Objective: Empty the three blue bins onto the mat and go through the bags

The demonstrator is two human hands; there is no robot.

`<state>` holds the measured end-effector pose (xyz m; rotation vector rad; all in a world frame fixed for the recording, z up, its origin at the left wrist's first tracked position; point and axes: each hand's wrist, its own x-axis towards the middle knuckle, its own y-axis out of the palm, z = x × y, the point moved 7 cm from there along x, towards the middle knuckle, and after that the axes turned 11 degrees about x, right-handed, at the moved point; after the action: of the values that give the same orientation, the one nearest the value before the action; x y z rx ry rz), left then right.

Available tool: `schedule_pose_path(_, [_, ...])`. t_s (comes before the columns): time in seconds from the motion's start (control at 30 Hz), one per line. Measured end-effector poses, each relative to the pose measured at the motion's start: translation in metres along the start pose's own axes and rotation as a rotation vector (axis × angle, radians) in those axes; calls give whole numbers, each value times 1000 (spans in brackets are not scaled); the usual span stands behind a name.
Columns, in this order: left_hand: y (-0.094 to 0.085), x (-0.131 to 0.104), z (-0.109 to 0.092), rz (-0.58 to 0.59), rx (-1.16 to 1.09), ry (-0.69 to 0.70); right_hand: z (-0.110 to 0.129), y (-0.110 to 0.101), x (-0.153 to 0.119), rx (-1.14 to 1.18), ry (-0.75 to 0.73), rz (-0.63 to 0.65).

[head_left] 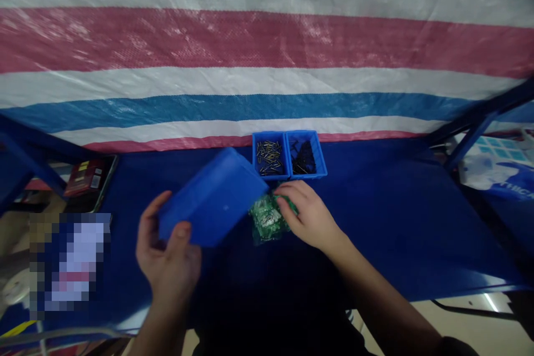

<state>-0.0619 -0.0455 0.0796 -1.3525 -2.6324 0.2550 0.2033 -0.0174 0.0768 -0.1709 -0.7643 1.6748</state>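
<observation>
My left hand (173, 253) grips a blue plastic bin (214, 197), tilted and raised over the left middle of the blue table. To its right, small green-and-clear plastic packets (269, 219) lie in a pile. My right hand (306, 214) is at the right side of this pile, its fingers pinched on the packets' edge. Behind the pile stand two blue bins side by side: the left bin (270, 177) holds brass-coloured screws or pins (270, 156), the right bin (319, 156) holds small black parts (303, 157).
A striped plastic sheet (267, 80) hangs behind the blue table (387, 222). Blue frame bars (471, 136) flank it. Red boxes (85, 178) sit at the left, a white-and-blue package (492, 169) at the right. A blurred patch covers the lower left.
</observation>
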Motion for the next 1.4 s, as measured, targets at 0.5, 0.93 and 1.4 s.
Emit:
schedule_pose_path(0.5, [75, 7, -5, -37, 935, 1213, -46, 8, -33, -544, 189, 135])
schedule_pose_path(0.93, [101, -43, -13, 488, 665, 1244, -27, -6, -14, -490, 89, -18])
schedule_pose_path(1.4, [90, -67, 24, 509, 1059, 974, -28, 18, 31, -611, -87, 11])
